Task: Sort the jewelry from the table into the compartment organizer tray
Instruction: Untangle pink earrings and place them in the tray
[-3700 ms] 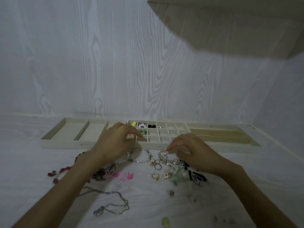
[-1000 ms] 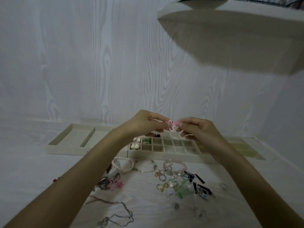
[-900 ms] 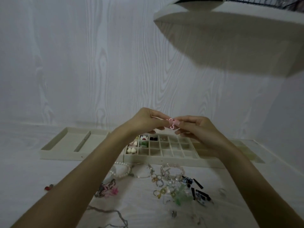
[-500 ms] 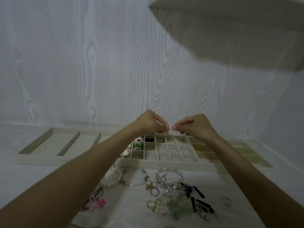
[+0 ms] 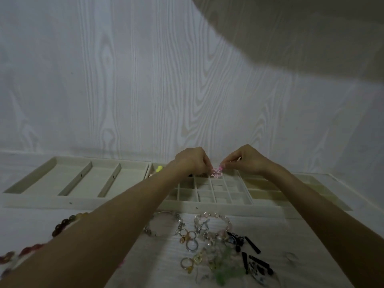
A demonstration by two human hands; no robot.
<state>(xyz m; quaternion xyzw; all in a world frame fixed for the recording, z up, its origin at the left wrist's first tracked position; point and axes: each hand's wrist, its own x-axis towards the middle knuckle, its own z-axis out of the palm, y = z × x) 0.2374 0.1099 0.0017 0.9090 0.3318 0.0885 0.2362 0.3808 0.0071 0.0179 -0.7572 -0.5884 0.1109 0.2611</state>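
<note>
Both hands' fingers (image 5: 225, 165) pinch the pink flower charm (image 5: 216, 173).

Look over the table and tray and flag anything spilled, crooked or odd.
Nothing looks damaged or spilled. The rings, bracelets and black pieces lie in a loose unsorted heap on the table in front of the tray, as expected mid-sort. Both hands hold a small pink flower charm over the small compartments.

My fingers (image 5: 222, 166) pinch a pink flower charm (image 5: 216, 173). The organizer tray (image 5: 83, 201) is beige. On the white wood-grain bench (image 5: 311, 235) lie black clips (image 5: 252, 247) and dark red beads (image 5: 62, 225).
</note>
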